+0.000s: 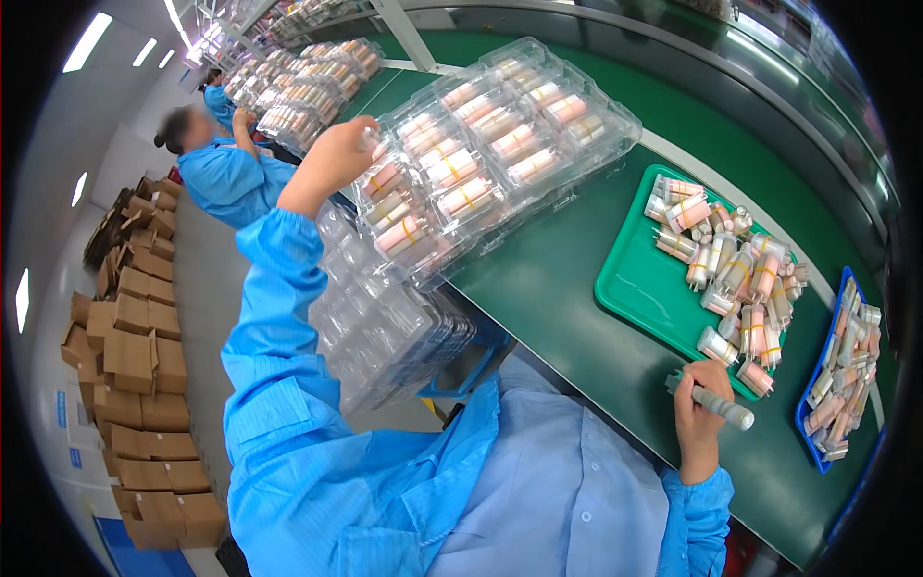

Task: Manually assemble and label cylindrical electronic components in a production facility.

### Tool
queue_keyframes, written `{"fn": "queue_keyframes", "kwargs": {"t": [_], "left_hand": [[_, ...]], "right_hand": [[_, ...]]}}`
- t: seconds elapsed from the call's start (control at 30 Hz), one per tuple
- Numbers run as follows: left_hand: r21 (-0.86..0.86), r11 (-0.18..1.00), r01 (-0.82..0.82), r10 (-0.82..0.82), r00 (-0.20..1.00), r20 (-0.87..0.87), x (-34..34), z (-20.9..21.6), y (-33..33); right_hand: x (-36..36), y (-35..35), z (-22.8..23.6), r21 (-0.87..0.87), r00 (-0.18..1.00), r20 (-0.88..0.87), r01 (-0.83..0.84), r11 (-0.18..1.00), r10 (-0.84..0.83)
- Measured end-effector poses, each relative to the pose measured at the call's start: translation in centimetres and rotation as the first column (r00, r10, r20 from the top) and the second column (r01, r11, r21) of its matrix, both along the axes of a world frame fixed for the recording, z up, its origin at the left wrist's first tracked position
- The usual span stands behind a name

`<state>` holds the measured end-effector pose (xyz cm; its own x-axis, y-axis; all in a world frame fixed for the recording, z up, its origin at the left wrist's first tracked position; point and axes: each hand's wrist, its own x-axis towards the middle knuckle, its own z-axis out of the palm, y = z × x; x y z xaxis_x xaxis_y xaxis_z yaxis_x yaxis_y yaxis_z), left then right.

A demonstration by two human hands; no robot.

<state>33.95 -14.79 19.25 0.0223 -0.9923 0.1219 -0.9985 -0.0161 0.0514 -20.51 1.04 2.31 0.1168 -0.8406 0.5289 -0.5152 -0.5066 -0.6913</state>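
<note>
My left hand (pixel 332 162) is at the left edge of a clear plastic blister tray (pixel 615 130), its fingers curled together over a compartment; what they pinch, if anything, is hidden. The tray's compartments hold pink and whitish cylinder bundles (pixel 452 167) with yellow bands. In my right hand (pixel 699 423) is a grey cylindrical piece with a pale rounded end (pixel 738 417), held above the near edge of a green tray (pixel 630 279). Banded bundles of pink and whitish cylinders (pixel 735 269) lie heaped in that green tray.
A blue tray (pixel 806 418) with more cylinders lies at the far right of the green table (pixel 548 298). Stacked empty clear trays (pixel 375 327) stand below the table's left edge. Beyond my left arm are co-workers in blue (pixel 226 178), more filled trays (pixel 308 87) and cardboard boxes (pixel 135 356).
</note>
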Motion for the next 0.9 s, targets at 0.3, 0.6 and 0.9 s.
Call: {"fn": "queue_keyframes", "kwargs": {"t": [0.3,0.6,0.9], "left_hand": [[-0.021,0.998,0.066,-0.062,0.990,0.128,4.3,-0.4,-6.7],[0.158,0.982,0.106,-0.155,0.929,0.335,9.0,-7.1,-7.9],[-0.099,0.953,0.287,-0.297,0.950,-0.100,-7.0,-2.6,-1.6]], "right_hand": [[-0.1,-0.2,-0.5,-0.016,1.000,0.008,0.030,0.999,-0.030],[0.2,-0.4,-0.1,-0.009,1.000,-0.022,-0.013,1.000,0.013],[0.0,-0.4,0.2,-0.024,1.000,-0.014,-0.010,1.000,0.009]]}}
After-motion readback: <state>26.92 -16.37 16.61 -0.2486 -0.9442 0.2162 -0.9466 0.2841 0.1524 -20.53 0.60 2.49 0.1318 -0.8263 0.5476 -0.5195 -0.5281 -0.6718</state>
